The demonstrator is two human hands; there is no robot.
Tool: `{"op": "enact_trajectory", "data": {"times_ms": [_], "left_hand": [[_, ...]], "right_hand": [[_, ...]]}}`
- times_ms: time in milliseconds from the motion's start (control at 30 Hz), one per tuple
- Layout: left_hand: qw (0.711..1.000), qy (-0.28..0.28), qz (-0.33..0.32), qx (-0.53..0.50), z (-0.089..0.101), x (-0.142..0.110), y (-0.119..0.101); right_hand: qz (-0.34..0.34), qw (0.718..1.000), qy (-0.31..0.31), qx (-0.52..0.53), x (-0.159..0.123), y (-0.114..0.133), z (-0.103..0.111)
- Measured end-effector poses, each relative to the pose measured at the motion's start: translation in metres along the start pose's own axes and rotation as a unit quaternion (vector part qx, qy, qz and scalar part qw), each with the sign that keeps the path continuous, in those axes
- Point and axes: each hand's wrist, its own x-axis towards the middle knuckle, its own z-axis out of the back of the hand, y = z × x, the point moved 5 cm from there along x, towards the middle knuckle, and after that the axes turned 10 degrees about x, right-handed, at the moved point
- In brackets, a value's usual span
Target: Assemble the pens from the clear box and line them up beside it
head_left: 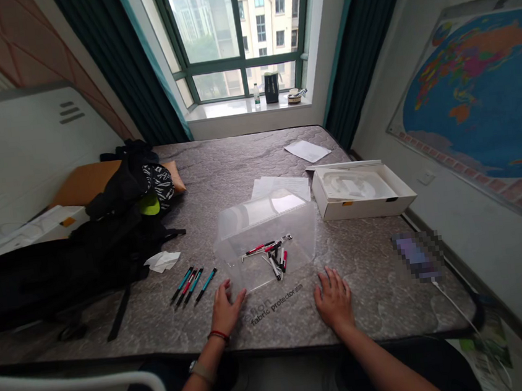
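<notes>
**Q:** Clear plastic bag [265, 232], position?

**A:** Flat on the mattress [356, 260], mid-surface, pens [270, 257] lying on it.

**Q:** Fingers?

**A:** Left hand [225, 311]: spread, tips at the bag's near edge, nothing grasped. Right hand [333, 300]: spread, released, flat on the mattress, near right of the bag.
</notes>
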Motion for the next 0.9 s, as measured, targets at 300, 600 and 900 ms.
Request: {"op": "enact_trajectory", "data": {"times_ms": [300,600,900], "left_hand": [[0.998,0.034,0.004,0.049,0.003,0.043,0.013],[0.982,-0.14,-0.1,0.072,0.0,-0.015,-0.033],[0.944,0.1,-0.248,0.194,-0.05,0.025,-0.097]], "right_hand": [[-0.004,1.0,0.004,0.007,0.0,0.0,-0.001],[-0.002,1.0,-0.011,0.001,0.0,0.0,0.002],[-0.015,1.0,-0.005,0.004,0.001,0.002,0.005]]}}
